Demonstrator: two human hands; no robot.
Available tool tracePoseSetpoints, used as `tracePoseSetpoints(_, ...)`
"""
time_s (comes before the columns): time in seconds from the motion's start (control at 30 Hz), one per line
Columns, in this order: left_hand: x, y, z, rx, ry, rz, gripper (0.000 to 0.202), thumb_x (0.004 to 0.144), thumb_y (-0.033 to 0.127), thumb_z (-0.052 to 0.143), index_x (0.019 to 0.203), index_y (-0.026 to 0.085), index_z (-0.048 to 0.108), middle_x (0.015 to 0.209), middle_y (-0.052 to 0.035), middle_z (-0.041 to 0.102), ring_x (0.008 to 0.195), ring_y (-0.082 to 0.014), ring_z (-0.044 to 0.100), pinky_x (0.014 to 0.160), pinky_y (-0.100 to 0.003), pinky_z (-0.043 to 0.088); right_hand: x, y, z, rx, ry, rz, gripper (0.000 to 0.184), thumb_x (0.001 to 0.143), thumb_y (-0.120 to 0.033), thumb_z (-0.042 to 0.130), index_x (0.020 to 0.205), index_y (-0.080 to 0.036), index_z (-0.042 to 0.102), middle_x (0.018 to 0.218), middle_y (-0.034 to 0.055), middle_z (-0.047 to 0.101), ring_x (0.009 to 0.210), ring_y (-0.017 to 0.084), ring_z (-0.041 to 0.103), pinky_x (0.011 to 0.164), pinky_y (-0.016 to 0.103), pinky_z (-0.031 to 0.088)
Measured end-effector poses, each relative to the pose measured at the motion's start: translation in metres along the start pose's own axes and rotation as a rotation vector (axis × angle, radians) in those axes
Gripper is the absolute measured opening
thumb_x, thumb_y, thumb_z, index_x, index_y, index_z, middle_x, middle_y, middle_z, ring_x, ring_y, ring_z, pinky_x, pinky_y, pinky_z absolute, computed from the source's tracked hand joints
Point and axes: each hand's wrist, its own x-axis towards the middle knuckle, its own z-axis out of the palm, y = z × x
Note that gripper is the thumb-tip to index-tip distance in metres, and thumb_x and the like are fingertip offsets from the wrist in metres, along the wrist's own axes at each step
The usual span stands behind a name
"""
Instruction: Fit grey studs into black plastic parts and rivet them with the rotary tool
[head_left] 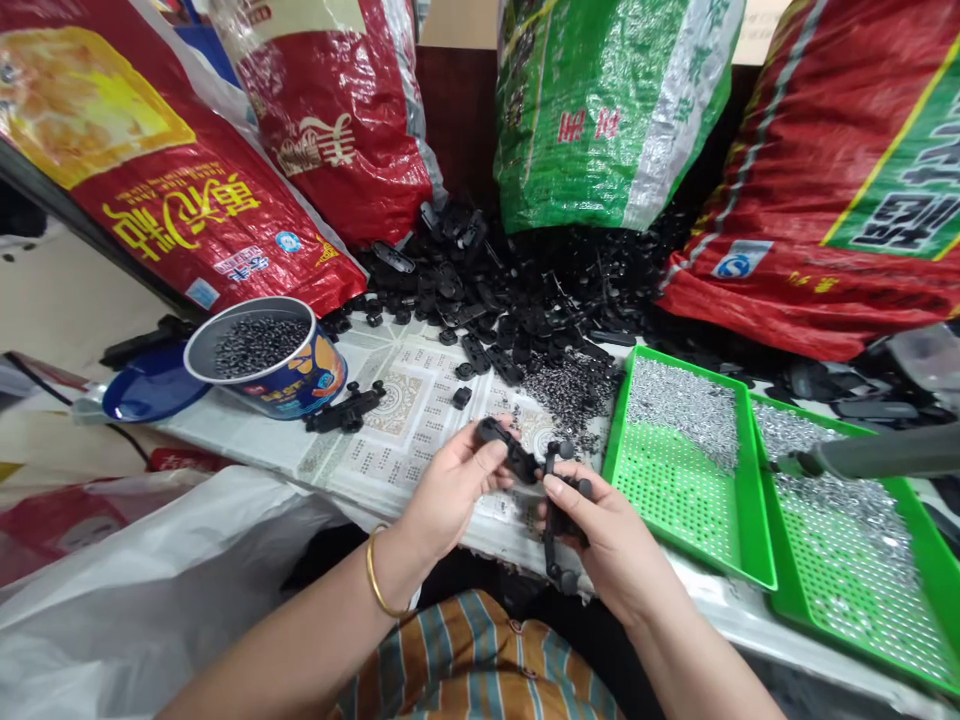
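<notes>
My left hand [456,490] grips a long black plastic part [519,458] between thumb and fingers, above the front of the table. Beside it, my right hand [611,525] is closed on a black plastic frame [553,550] with round knobs at its ends. The two pieces meet or nearly meet between my hands; whether they are joined I cannot tell. A small black piece [462,398] lies on the patterned tabletop [401,400] just beyond my left hand. Farther left rests a similar black part with knobs [346,408].
Loose black parts [450,280] heap below red and green sacks [607,120]. Small dark pieces [574,395] spread before them. A round tub [300,375] stands left beside a blue lid [154,382]. Green trays [679,500] of silvery bits lie right, a grey rod [892,452] over one.
</notes>
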Motion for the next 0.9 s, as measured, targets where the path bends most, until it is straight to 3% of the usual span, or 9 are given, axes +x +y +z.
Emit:
tracePoseSetpoints(0.1, 0.002, 0.000, -0.003, 0.005, 0.008, -0.022, 0.037, 0.072, 0.036, 0.067, 0.104, 0.017, 0.061, 0.097, -0.0057, 0.061, 0.087, -0.0153, 0.056, 0.075, -0.026, 0.046, -0.003, -0.005, 0.001, -0.010, 0.001, 0.005, 0.037, 0.059, -0.043, 0.073, 0.080, -0.019, 0.055, 0.054, -0.0034, 0.056, 0.050, 0.009, 0.049, 0.047, 0.019, 0.032)
tracePoseSetpoints(0.27, -0.004, -0.004, -0.004, -0.009, -0.169, -0.153, 0.038, 0.076, 0.036, 0.063, 0.106, 0.015, 0.058, 0.090, -0.0082, 0.064, 0.081, -0.0181, 0.060, 0.076, -0.032, 0.047, -0.001, -0.015, 0.005, -0.042, -0.130, -0.008, 0.031, 0.064, -0.041, 0.070, 0.075, -0.017, 0.056, 0.062, -0.0016, 0.058, 0.053, 0.009, 0.053, 0.051, 0.020, 0.038)
tracePoseSetpoints(0.4, -0.008, -0.007, -0.001, 0.001, -0.230, -0.137, 0.032, 0.078, 0.035, 0.061, 0.101, 0.014, 0.059, 0.087, -0.0073, 0.063, 0.074, -0.0159, 0.061, 0.075, -0.032, 0.048, 0.004, -0.018, 0.009, -0.054, -0.166, -0.021, 0.030, 0.066, -0.040, 0.070, 0.078, -0.016, 0.057, 0.062, -0.0015, 0.058, 0.052, 0.009, 0.053, 0.052, 0.021, 0.040)
tracePoseSetpoints(0.73, -0.008, -0.007, -0.001, 0.067, -0.249, -0.130, 0.024, 0.078, 0.030, 0.060, 0.095, 0.014, 0.056, 0.080, -0.0030, 0.057, 0.070, -0.0125, 0.056, 0.069, -0.027, 0.045, 0.009, -0.016, 0.011, -0.072, -0.181, 0.011, 0.031, 0.064, -0.039, 0.071, 0.077, -0.014, 0.058, 0.056, -0.0014, 0.058, 0.048, 0.008, 0.053, 0.047, 0.019, 0.037)
tracePoseSetpoints(0.9, -0.006, -0.008, -0.004, 0.244, -0.277, -0.010, 0.020, 0.080, 0.030, 0.057, 0.093, 0.015, 0.057, 0.083, -0.0026, 0.053, 0.073, -0.0131, 0.055, 0.072, -0.027, 0.044, 0.012, -0.016, 0.009, -0.073, -0.173, 0.054, 0.033, 0.061, -0.040, 0.073, 0.076, -0.014, 0.057, 0.053, -0.0014, 0.057, 0.047, 0.009, 0.053, 0.047, 0.018, 0.037)
